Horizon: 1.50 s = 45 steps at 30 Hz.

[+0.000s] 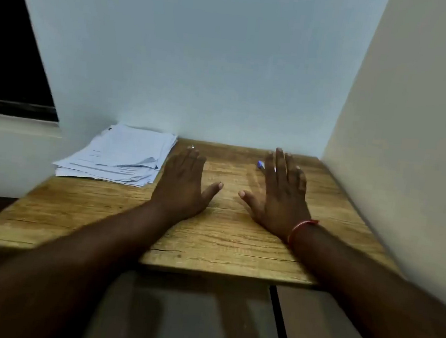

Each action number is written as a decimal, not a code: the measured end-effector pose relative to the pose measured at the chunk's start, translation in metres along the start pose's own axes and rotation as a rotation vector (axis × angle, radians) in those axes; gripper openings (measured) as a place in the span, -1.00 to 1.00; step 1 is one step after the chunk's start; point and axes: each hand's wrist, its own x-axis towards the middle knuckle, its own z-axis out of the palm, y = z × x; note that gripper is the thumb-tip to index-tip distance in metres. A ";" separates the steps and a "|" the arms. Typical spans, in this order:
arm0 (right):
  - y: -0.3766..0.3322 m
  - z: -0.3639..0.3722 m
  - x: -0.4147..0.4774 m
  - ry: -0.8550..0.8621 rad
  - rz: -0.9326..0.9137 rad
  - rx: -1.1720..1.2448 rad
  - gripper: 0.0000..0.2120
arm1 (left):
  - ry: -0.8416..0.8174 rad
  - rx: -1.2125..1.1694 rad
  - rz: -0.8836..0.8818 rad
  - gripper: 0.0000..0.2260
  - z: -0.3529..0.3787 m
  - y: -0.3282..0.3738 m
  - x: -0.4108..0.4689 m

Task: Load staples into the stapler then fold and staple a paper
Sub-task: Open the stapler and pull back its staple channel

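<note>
Though mostly hidden behind the right hand (279,193), a small blue-and-white object (261,165), possibly the stapler, lies at the back of the wooden counter (226,240); can't confirm what it is. Paper stack (119,154) sits at the back-left corner, just beside the left hand (185,181). Faint print on the sheets, too blurred to read. Both hands lie flat, palms down, fingers spread, holding nothing. Red thread band (302,228) on right wrist; ring (192,147) on a left finger.
</note>
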 end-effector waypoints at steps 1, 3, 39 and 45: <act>-0.004 -0.004 -0.006 -0.013 0.009 0.005 0.05 | -0.010 -0.017 -0.006 -0.19 -0.002 0.000 -0.005; -0.010 -0.013 -0.019 -0.030 0.044 0.011 0.06 | -0.033 -0.046 -0.048 -0.21 -0.011 0.002 -0.017; 0.020 0.062 0.096 -0.101 0.137 0.364 -0.52 | -0.294 -0.590 -0.079 -0.50 0.036 -0.025 0.080; -0.012 0.049 0.082 0.044 -0.019 0.657 -0.45 | -0.204 -0.868 -0.220 -0.63 0.034 -0.013 0.074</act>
